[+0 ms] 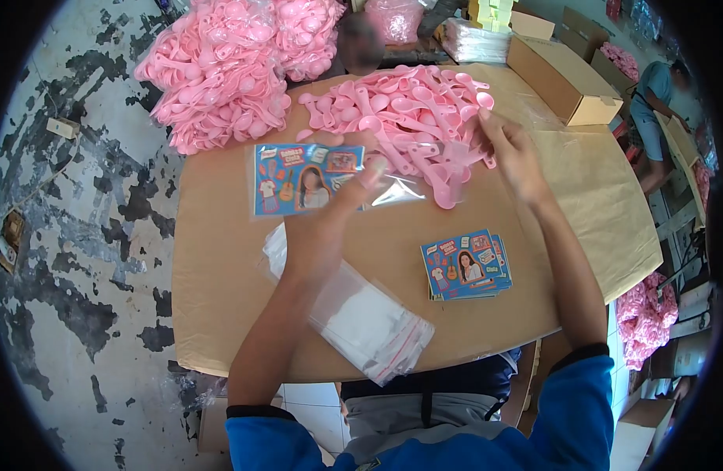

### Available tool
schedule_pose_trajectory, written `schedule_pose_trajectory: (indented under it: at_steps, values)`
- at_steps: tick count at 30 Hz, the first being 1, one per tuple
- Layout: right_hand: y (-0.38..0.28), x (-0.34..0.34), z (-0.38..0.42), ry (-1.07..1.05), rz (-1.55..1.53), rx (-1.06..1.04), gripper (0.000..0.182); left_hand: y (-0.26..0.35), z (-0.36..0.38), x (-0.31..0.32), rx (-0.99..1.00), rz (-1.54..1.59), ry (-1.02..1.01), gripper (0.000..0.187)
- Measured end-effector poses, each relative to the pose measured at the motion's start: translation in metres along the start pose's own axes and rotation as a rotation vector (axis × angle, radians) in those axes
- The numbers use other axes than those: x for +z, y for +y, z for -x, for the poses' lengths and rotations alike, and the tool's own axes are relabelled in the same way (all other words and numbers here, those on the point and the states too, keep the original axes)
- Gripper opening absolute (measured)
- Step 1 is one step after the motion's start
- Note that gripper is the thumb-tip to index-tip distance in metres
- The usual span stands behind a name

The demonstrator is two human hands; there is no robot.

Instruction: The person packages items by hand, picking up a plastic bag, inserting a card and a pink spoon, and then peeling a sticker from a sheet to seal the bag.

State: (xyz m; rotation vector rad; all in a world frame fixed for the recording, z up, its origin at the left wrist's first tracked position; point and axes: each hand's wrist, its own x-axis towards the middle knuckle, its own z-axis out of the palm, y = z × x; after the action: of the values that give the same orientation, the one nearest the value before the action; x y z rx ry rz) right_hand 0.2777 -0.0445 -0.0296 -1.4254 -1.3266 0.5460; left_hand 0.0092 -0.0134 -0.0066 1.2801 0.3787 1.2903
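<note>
My left hand (pixel 338 184) holds a clear plastic bag (pixel 400 191) with a blue printed card (pixel 287 180) inside it, above the table. My right hand (pixel 514 149) is at the right edge of a heap of pink plastic spoons (pixel 412 106), its thumb and fingertips pinched on one pink spoon (pixel 484 101). A stack of similar blue cards (pixel 465 267) lies on the right part of the table. Below my left forearm, a pile of clear plastic bags (pixel 373 318) rests at the front, partly covered by that arm.
Large bags of pink spoons (pixel 220 78) stand at the back left of the brown table (pixel 220 298). An open cardboard box (pixel 565 78) sits at the back right. Another person (pixel 655 102) is at the far right, near more boxes and pink bags (pixel 646 318).
</note>
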Motion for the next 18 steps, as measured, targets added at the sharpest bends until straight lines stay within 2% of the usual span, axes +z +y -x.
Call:
schedule_pose_trajectory:
  at_steps: [1,3,4,7,10,13,18]
  values:
    - [0.03,-0.011,-0.017,0.126,0.247,0.012,0.045,0.002,-0.002,0.0,0.022,-0.001,0.028,0.041]
    - [0.08,-0.028,-0.039,0.279,0.481,0.042,0.045,-0.004,-0.002,-0.003,0.012,0.009,0.029,0.04]
    - [0.084,-0.031,-0.044,0.361,0.597,0.057,0.045,-0.006,-0.003,-0.004,0.008,0.013,0.026,0.04]
    - [0.091,-0.031,-0.038,0.27,0.862,0.02,0.041,-0.011,0.001,-0.003,-0.027,-0.031,-0.024,0.04]
    - [0.111,-0.038,-0.049,0.243,0.757,0.054,0.038,-0.016,0.001,-0.005,-0.026,-0.023,-0.055,0.042]
    - [0.097,-0.044,-0.041,0.38,0.509,0.052,0.03,-0.016,-0.003,-0.004,-0.051,-0.01,0.04,0.046]
    - [0.021,-0.051,-0.004,-0.077,0.157,-0.018,0.023,-0.018,-0.014,-0.018,-0.098,0.223,0.128,0.047]
